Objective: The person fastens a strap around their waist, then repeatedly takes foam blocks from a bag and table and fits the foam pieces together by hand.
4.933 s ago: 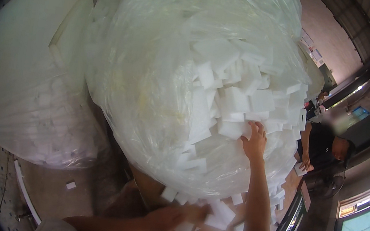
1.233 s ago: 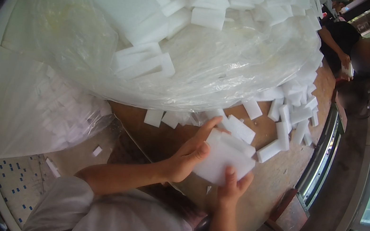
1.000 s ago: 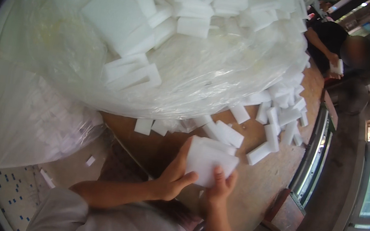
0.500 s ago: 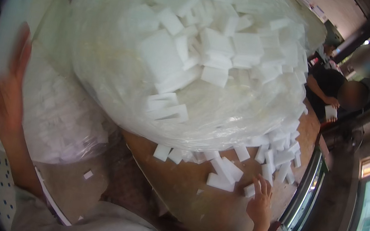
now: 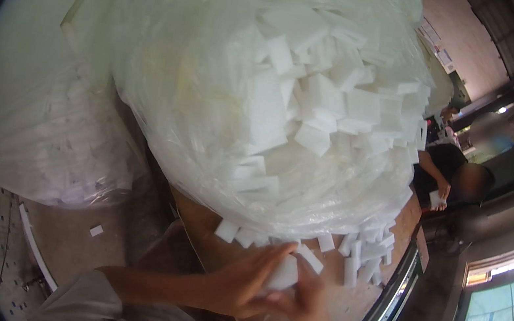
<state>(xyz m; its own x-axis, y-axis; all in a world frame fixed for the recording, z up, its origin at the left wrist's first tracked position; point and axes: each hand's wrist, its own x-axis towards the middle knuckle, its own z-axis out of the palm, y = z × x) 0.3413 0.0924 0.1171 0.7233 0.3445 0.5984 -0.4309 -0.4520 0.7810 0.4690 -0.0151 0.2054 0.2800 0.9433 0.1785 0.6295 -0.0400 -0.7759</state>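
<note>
My two hands meet low over the brown tabletop, in front of a big clear plastic bag (image 5: 190, 117). Between them is a white foam block (image 5: 284, 275). My left hand (image 5: 246, 280) presses on its left side with the fingers together. From the right, my right hand (image 5: 309, 301) closes on it, thumb toward the left hand. Another white strip of foam (image 5: 310, 259) shows just beyond the right fingertips; whether they touch it I cannot tell. White foam pieces (image 5: 366, 250) lie scattered along the bag's near edge, and more fill the bag.
The tabletop (image 5: 342, 299) is brown, with a metal rail (image 5: 393, 294) along its right side. A second plastic bag of white pieces (image 5: 72, 153) stands at left. Far right, another person (image 5: 444, 175) in dark clothing holds a white piece. A window (image 5: 499, 316) is at lower right.
My left hand has come from the far left down to the middle. My right hand has drawn left and nearer; both are now on a foam block. The view has shifted.
</note>
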